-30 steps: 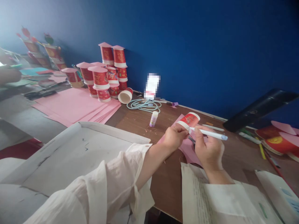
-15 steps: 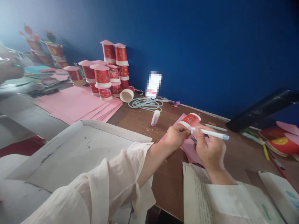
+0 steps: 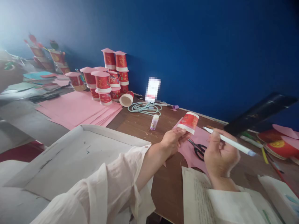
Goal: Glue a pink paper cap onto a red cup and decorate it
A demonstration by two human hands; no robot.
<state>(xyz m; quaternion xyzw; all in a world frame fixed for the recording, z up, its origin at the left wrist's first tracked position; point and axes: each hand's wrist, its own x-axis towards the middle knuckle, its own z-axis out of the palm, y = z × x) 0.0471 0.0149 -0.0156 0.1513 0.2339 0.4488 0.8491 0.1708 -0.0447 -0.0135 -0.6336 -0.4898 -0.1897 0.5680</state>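
Observation:
My left hand (image 3: pixel 174 140) grips a red paper cup (image 3: pixel 189 122) by its white rim, holding it tilted with the rim toward me. To the right of the cup, my right hand (image 3: pixel 221 154) is closed around a white marker pen (image 3: pixel 231 141). The pen's tip points left, apart from the cup. Below and between the hands, black-handled scissors (image 3: pixel 200 151) lie on pink paper (image 3: pixel 189 155); the right hand hides part of them. A small glue stick (image 3: pixel 154 122) stands upright on the table, left of the cup.
Red cups with pink paper tops (image 3: pixel 102 82) are stacked at the back left, beside pink sheets (image 3: pixel 77 107). A coiled cable (image 3: pixel 144 108) lies before a lit phone (image 3: pixel 153 89). A black cylinder (image 3: pixel 259 113) leans right. Nearer me are a white box lid (image 3: pixel 93 161) and a printed page (image 3: pixel 195 193).
My right hand has drawn the marker pen away from the cup, to the right. The cup has turned in my left hand, and more of the scissors shows.

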